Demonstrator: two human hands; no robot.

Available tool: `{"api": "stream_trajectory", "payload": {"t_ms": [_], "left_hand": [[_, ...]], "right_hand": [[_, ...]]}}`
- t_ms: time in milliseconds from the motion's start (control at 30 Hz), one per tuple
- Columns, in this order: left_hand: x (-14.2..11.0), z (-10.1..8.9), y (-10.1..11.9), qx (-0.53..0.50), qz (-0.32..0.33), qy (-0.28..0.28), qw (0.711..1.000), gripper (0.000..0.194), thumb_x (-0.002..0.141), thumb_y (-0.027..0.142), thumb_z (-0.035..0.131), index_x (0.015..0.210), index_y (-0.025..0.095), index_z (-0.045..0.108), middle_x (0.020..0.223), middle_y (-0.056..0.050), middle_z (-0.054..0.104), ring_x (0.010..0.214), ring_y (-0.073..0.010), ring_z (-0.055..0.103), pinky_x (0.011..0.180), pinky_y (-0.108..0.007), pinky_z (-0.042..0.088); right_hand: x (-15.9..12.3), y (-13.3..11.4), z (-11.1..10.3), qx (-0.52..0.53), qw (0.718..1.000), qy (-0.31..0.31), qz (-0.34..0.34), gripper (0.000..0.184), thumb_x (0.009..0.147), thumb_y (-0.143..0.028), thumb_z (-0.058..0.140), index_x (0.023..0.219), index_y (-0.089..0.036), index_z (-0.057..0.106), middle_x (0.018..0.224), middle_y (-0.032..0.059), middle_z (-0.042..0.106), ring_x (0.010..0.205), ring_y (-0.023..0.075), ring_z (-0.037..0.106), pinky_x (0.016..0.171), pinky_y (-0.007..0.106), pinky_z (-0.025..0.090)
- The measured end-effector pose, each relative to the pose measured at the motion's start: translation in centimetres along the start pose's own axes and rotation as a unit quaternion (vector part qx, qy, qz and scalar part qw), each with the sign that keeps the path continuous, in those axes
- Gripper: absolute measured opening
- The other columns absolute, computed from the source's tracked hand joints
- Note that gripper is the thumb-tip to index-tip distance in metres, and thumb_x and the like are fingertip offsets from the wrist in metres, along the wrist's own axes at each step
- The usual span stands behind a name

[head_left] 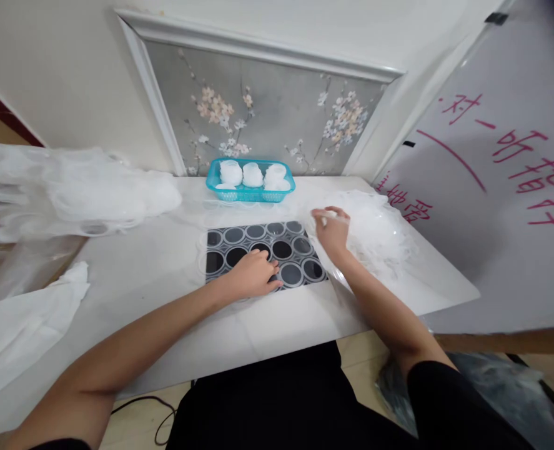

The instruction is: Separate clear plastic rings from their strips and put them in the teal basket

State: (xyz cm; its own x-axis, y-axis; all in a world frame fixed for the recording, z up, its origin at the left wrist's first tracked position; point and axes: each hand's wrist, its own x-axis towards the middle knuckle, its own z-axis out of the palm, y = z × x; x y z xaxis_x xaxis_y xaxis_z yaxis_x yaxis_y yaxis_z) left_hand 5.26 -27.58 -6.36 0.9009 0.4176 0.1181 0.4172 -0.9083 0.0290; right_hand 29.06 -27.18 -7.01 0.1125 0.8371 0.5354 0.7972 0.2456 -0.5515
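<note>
Pinching thin whitish film (pixel 322 255) beside a ring-patterned mat (pixel 282 250)

The mat, black and grey with rows of circles, lies on the pale tabletop (pixel 131 275), midway along it and nearer the front edge than the side edges. The left hand (pixel 255 275) rests palm down across its front half, fingers loosely spread and grasping nothing, the tips touching the surface. Just past the mat's right end, the right hand (pixel 333 234) is raised a little, its fingers bent together on a bit of the film, which trails down along that end; the exact grip is too small to make out.

Behind the mat, close to the tabletop's back edge, stands a blue basket (pixel 251 196) with several stacks of white discs (pixel 252 175) in it. Toward the right edge, next to the right forearm, spreads a loose heap of translucent white material (pixel 386 234). A bulky pile of white sheets with round openings (pixel 117 190) covers the back left corner, and a white cloth-like piece (pixel 28 319) lies along the left edge.

Beyond the back edge is a flowered wall panel (pixel 267 94); past the right edge, a whiteboard (pixel 506 262) with red handwriting. A black cable (pixel 150 398) runs over the floor below the front edge.
</note>
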Motion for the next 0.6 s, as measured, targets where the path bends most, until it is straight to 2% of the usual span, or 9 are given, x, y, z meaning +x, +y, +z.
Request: {"api": "stream_trajectory", "payload": {"t_ms": [33, 100, 167, 233, 300, 433, 600], "left_hand": [[0.5, -0.1, 0.1, 0.002, -0.008, -0.006, 1.000, 0.039, 0.087, 0.049, 0.051, 0.085, 0.016, 0.072, 0.075, -0.009, 0.069, 0.081, -0.0252, 0.055, 0.070, -0.037, 0.038], [1.6, -0.2, 0.4, -0.006, -0.020, 0.004, 1.000, 0.040, 0.089, 0.049, 0.048, 0.082, 0.017, 0.072, 0.075, -0.009, 0.069, 0.084, -0.0259, 0.056, 0.072, -0.037, 0.038], [2.7, 0.1, 0.8, -0.023, -0.016, 0.030, 0.999, 0.040, 0.091, 0.048, 0.046, 0.098, 0.018, 0.070, 0.095, -0.009, 0.071, 0.092, -0.0258, 0.055, 0.076, -0.038, 0.038], [3.6, 0.8, 1.3, -0.031, 0.002, 0.043, 0.999, 0.043, 0.091, 0.049, 0.047, 0.115, 0.018, 0.063, 0.119, -0.008, 0.065, 0.099, -0.0258, 0.052, 0.080, -0.038, 0.037], [4.2, 1.4, 1.8, -0.030, 0.011, 0.030, 0.999, 0.046, 0.090, 0.050, 0.048, 0.120, 0.017, 0.060, 0.126, -0.007, 0.061, 0.100, -0.0262, 0.051, 0.081, -0.038, 0.036], [4.4, 2.1, 2.1, -0.030, 0.002, 0.011, 0.999, 0.047, 0.090, 0.050, 0.048, 0.120, 0.015, 0.060, 0.125, -0.008, 0.062, 0.097, -0.0261, 0.051, 0.079, -0.038, 0.035], [4.3, 2.0, 1.9, -0.039, 0.002, 0.006, 0.999, 0.049, 0.090, 0.049, 0.048, 0.123, 0.014, 0.059, 0.122, -0.009, 0.063, 0.096, -0.0259, 0.051, 0.078, -0.037, 0.036]], "right_hand": [[0.3, 0.6, -0.5, 0.011, 0.999, 0.024, 0.030, 0.029, 0.090, -0.028, 0.045, 0.089, -0.022, 0.074, 0.097, 0.0076, 0.073, 0.111, 0.0282, 0.058, 0.106, 0.051, 0.032], [-0.5, 1.5, -1.0, 0.050, 0.997, -0.006, 0.056, 0.030, 0.089, -0.036, 0.048, 0.085, -0.020, 0.073, 0.095, 0.0088, 0.073, 0.101, 0.0274, 0.063, 0.096, 0.046, 0.044], [-2.5, 2.0, -0.9, 0.099, 0.990, -0.062, 0.079, 0.031, 0.086, -0.043, 0.053, 0.084, -0.019, 0.073, 0.095, 0.0085, 0.073, 0.096, 0.0263, 0.065, 0.089, 0.041, 0.049], [-4.4, 2.2, -0.6, 0.136, 0.981, -0.089, 0.105, 0.033, 0.085, -0.047, 0.055, 0.085, -0.020, 0.073, 0.095, 0.0072, 0.073, 0.101, 0.0260, 0.064, 0.090, 0.040, 0.050], [-5.5, 2.2, -0.2, 0.152, 0.977, -0.090, 0.121, 0.034, 0.083, -0.049, 0.056, 0.086, -0.020, 0.074, 0.095, 0.0063, 0.073, 0.109, 0.0264, 0.060, 0.095, 0.041, 0.047], [-5.4, 2.4, 0.1, 0.167, 0.971, -0.105, 0.134, 0.033, 0.079, -0.050, 0.060, 0.086, -0.022, 0.075, 0.098, 0.0067, 0.073, 0.118, 0.0280, 0.055, 0.101, 0.044, 0.043], [-5.1, 2.6, 0.0, 0.159, 0.972, -0.116, 0.124, 0.032, 0.080, -0.050, 0.060, 0.087, -0.023, 0.075, 0.097, 0.0061, 0.073, 0.121, 0.0285, 0.053, 0.104, 0.047, 0.040]]}}
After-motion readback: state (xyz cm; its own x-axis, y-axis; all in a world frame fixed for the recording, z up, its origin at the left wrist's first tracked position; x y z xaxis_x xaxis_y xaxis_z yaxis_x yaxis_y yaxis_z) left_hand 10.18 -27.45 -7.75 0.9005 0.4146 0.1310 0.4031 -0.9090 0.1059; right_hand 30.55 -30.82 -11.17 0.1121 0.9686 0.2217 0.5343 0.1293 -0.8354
